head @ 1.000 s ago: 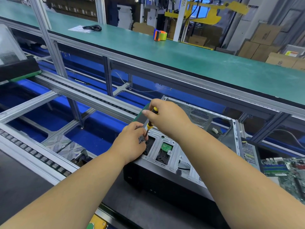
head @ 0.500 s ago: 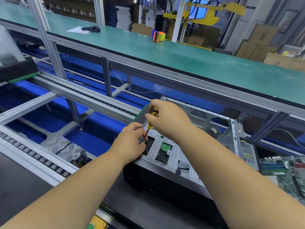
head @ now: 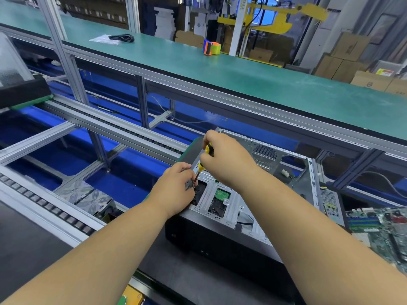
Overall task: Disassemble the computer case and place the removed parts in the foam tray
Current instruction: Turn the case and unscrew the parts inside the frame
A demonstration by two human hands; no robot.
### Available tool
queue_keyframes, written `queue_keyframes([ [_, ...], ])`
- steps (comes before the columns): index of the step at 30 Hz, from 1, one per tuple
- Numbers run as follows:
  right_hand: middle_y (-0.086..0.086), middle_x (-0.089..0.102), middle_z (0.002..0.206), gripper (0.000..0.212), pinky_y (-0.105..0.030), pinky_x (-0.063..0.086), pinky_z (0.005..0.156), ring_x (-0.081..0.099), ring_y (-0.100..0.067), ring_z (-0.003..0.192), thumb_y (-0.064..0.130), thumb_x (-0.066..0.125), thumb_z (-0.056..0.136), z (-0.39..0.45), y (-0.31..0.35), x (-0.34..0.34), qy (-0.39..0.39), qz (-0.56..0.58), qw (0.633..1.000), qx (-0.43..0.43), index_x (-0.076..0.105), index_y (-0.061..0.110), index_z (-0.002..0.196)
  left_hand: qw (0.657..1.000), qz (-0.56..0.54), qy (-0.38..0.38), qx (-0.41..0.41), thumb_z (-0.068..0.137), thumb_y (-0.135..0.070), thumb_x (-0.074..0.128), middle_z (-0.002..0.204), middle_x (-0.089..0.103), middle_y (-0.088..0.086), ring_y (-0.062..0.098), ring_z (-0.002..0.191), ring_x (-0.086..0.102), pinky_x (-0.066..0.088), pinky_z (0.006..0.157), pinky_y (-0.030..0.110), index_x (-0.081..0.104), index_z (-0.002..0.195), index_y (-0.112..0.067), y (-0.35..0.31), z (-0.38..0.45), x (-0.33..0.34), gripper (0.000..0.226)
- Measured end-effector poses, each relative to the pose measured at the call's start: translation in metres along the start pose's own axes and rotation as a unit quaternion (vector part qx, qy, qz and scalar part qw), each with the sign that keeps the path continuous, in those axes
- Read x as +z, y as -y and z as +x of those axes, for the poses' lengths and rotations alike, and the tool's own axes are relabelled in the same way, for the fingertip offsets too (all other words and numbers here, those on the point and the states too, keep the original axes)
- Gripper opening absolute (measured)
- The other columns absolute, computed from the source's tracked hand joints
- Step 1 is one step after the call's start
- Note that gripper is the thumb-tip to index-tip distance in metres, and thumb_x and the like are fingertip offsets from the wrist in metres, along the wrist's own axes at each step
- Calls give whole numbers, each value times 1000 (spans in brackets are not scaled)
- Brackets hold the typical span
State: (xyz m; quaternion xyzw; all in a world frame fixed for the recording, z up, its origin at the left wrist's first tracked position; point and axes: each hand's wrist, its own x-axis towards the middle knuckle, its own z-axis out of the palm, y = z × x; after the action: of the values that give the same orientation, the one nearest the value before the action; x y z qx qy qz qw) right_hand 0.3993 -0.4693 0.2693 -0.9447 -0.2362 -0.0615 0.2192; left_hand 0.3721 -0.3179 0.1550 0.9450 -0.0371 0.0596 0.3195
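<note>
1. Right hand (head: 224, 159) clenched round yellow-black screwdriver (head: 203, 160), tip angled down into computer case (head: 220, 216); left hand (head: 176, 186) pinching a small metal part beside it.
2. Case lying on the bench (head: 171, 271); no legible writing.

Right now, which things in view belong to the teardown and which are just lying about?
In the job:
computer case
screwdriver, held by right hand
left hand, steadying its tip
circuit board, beside the case

Lying about:
tape dispenser
black cable
cardboard boxes
</note>
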Motion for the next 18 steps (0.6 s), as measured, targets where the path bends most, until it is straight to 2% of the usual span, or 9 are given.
queue_keyframes([
  [2, 5, 52, 75, 24, -31, 32, 53, 50, -19, 68, 45, 51, 95, 0, 1, -1, -9, -52, 999, -12, 47, 21, 94, 1000, 2, 2, -2, 82, -20, 62, 136, 39, -19, 12, 127, 36, 45, 95, 35, 61, 95, -33, 0, 0, 0, 18],
  [4, 5, 52, 72, 31, -33, 34, 53, 50, -18, 67, 52, 49, 97, 2, 1, -3, -4, -78, 997, -15, 47, 20, 96, 1000, 0, 3, -4, 82, -19, 62, 137, 39, -18, 12, 128, 36, 44, 96, 36, 61, 94, -33, 0, 0, 0, 19],
  [10, 2, 55, 77, 18, -33, 36, 56, 52, -22, 71, 29, 57, 96, 1, 1, -3, 11, -2, 1000, 5, 45, 17, 104, 1000, 3, -4, -1, 81, -20, 63, 134, 41, -20, 14, 125, 39, 46, 94, 37, 62, 94, -32, 0, -1, 0, 18],
  [15, 3, 57, 87, 13, -31, 42, 66, 56, -20, 81, 23, 60, 93, 1, 3, -2, 15, 24, 999, 22, 50, 19, 101, 1000, 3, -9, 1, 81, -20, 62, 128, 41, -23, 11, 121, 41, 45, 87, 32, 61, 92, -32, 0, -1, 1, 17],
  [18, 4, 57, 88, 9, -33, 47, 67, 57, -20, 82, 19, 58, 90, 1, 3, -4, 30, 23, 999, 25, 53, 20, 98, 1000, 3, -8, -1, 81, -19, 62, 128, 40, -23, 11, 121, 42, 47, 89, 34, 61, 91, -33, 0, -1, 1, 17],
])
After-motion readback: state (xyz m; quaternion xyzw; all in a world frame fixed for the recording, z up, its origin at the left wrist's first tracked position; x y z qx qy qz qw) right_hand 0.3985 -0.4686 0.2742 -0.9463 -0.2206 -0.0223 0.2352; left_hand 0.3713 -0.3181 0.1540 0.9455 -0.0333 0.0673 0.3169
